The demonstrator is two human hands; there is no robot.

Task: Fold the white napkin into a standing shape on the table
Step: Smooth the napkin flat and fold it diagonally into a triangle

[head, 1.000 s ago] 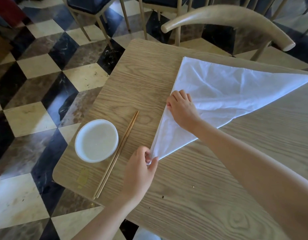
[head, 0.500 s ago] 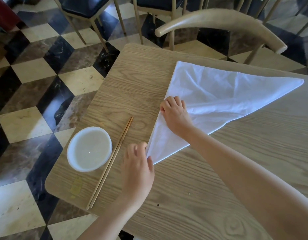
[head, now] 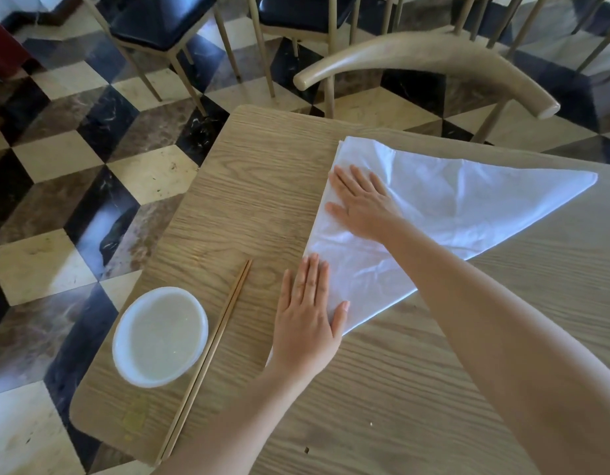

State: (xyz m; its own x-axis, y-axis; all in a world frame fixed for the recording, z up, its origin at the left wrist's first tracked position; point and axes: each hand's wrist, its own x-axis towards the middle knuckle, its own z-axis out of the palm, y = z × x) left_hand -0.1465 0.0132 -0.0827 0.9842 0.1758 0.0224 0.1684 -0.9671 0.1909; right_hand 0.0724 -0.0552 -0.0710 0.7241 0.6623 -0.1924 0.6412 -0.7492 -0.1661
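Both hands have changed since the earlier frames: the left hand (head: 305,320), which was pinching the near corner of the white napkin (head: 451,207), has let go and now lies flat with fingers spread, covering that corner, while the right hand (head: 360,204), earlier curled on the left edge, has slid a little farther along it and is also spread flat, palm down. Neither hand grips anything. The napkin lies flat on the wooden worktop (head: 262,186) as a long triangle, its left edge running from near to far under both hands and its point reaching far right. To the left, well apart from the cloth, sit a white bowl (head: 159,337) and a pair of chopsticks (head: 207,354). This looks like pressing and smoothing the fold line, so the task seems at an early stage, with the napkin creased but not yet standing
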